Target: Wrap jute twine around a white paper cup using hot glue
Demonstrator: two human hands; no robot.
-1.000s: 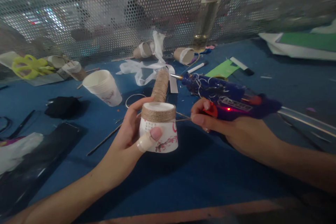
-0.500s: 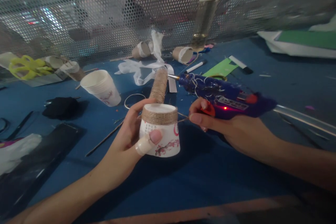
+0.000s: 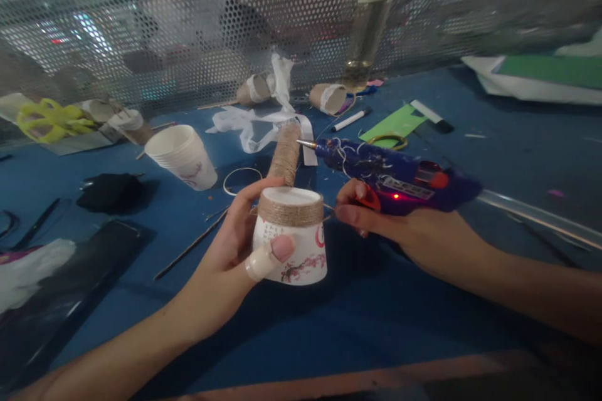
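At the centre of the head view, the left hand (image 3: 230, 257) is grasping a white paper cup (image 3: 303, 244) from its left side. The wrist is coming from the lower left, the thumb, with a pale wrap (image 3: 258, 263), is lying across the cup's front, and the fingers are curving behind it. To the right of this grip, the right hand (image 3: 414, 229) is holding a blue glue gun (image 3: 371, 166), its handle mostly hidden; thumb and forefinger are pinching a short twine strand (image 3: 328, 212), which is running to the cup.

The cup is standing bottom up inside the left grip, leaning slightly. Brown twine is forming a neat band (image 3: 291, 213) around its narrow upper end, while pink blossoms and small writing are showing below.

Above the right fingers, the gun's metal tip is pointing leftward, and its red light is glowing. Just beyond the left fingers, a twine-wrapped roll (image 3: 285, 153) is lying, with white ribbon (image 3: 254, 131) behind.
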